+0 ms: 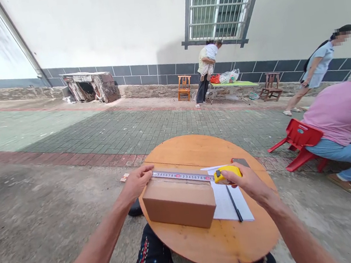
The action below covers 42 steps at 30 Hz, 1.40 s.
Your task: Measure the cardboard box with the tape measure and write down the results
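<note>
A brown cardboard box sits on the round wooden table. Along its far top edge runs the pulled-out blade of a tape measure, numbers facing up. My left hand pinches the blade's end at the box's left corner. Gripped in my right hand is the yellow case, just past the box's right end. Beneath that hand lie a sheet of white paper and a black pen. A dark, red-edged flat object is partly hidden behind the tape case.
To the right, a person in a pink top sits on a red plastic chair. Farther off, one person walks and another stands by a green-topped table. A small wooden chair is near the wall.
</note>
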Each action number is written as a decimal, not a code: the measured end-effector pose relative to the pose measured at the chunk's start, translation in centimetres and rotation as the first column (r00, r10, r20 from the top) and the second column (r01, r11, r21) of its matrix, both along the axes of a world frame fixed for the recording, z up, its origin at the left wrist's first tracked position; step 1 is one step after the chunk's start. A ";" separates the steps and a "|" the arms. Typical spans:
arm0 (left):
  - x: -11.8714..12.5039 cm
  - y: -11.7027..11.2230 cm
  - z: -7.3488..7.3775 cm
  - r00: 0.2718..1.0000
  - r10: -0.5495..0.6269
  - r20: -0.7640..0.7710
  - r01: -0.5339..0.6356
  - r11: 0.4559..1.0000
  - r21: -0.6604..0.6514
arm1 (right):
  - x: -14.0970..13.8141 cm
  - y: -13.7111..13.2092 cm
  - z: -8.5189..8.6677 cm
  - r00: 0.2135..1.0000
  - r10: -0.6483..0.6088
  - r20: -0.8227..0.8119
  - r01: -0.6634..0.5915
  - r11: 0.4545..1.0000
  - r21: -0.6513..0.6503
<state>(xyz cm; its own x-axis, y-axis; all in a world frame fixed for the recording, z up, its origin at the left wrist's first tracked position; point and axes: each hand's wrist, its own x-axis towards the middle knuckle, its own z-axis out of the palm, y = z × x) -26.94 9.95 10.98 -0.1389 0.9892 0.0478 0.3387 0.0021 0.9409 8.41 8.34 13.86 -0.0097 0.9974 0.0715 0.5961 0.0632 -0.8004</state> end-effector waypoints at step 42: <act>-1.0 0.7 7.5 0.965 -0.261 0.022 0.245 0.928 0.280 | -4.2 -13.2 -0.7 0.951 -0.089 -0.296 0.020 0.973 -0.230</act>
<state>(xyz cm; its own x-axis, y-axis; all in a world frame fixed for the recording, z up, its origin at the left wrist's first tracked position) -27.95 10.60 18.48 0.1034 0.9417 0.3202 0.2396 -0.3361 0.9108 4.24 -4.85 13.19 0.0325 0.9865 -0.1603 0.3211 -0.1622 -0.9331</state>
